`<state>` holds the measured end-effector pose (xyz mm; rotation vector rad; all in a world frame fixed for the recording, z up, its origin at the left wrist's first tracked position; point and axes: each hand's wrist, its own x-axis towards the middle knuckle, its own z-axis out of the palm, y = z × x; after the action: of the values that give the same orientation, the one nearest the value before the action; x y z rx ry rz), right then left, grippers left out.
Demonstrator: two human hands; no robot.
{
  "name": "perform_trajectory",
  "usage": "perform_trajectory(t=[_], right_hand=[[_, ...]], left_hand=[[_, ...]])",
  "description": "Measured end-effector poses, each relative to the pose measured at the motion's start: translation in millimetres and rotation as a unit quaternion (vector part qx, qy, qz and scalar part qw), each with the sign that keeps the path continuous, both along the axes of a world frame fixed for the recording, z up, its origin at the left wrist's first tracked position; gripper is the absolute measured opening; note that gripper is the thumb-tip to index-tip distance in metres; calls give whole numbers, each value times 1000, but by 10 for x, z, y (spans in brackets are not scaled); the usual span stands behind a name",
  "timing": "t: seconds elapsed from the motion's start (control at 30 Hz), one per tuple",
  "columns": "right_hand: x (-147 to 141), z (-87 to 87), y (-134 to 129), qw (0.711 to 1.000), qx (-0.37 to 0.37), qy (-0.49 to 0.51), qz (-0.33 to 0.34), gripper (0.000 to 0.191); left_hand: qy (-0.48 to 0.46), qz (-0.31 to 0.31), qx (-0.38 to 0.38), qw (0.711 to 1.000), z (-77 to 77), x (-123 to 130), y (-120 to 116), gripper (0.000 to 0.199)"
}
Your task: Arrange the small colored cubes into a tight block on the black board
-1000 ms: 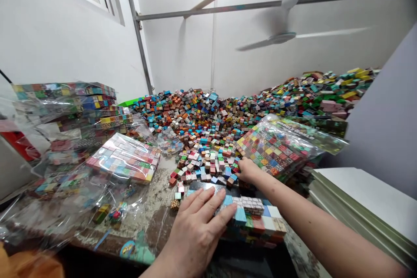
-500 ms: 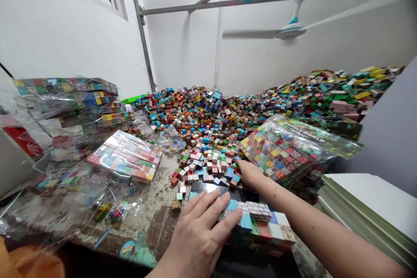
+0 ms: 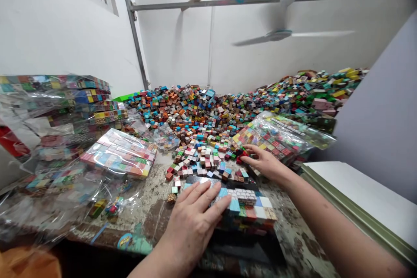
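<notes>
My left hand (image 3: 198, 213) lies with fingers stretched over rows of small printed cube blocks (image 3: 257, 213). These rows sit on a black tray (image 3: 250, 245) at the table's front. To the right, my right hand (image 3: 265, 163) has thumb and fingers closed round a few small red and green cube blocks (image 3: 241, 154), at the edge of the loose heap. The fingers partly hide them. Loose cubes (image 3: 208, 160) in white, pink, blue and red lie just beyond the tray.
A large block pile (image 3: 192, 113) covers the table's back. Clear-wrapped block packs (image 3: 120, 152) stand at left, beside crumpled film. Another wrapped pack (image 3: 276, 134) lies at right, near a white-topped stack (image 3: 352, 186). A fan (image 3: 276, 35) turns overhead.
My right hand has drawn slightly back from the heap, and red and green cubes now show between its fingers. My left hand stays on the block rows. The whole view has shifted a little.
</notes>
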<state>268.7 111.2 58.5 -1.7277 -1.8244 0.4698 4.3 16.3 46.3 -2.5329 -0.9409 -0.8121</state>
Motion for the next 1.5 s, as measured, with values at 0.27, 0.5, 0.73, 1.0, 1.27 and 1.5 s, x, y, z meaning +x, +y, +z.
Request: perform_trajectory(t=[0.27,0.5,0.73,1.0,1.27,1.5], right_hand=[[90,295,-1202,991,41,125,-11,54],[96,192,-1550,999,53,0,3,42],[21,198,-1511,985,141,-78,57,35],[-81,223,-1489,983,150,-79,73,32],[278,-24,-1575,994,94,-46,-29,43],[488,-690,-1433,986,72,-130,-78,41]], left_hand=[[-3,-14,-69,997,74,-4,-35,36],[38,-13,-100,994,188,1,-18,41],[87,-47,-96,990,241,101,78,62],[80,-77,-84,990,127,128,173,50],[71,-75,-72,992,76,137,180,43],[58,-64,-66,994,75,153,149,41]])
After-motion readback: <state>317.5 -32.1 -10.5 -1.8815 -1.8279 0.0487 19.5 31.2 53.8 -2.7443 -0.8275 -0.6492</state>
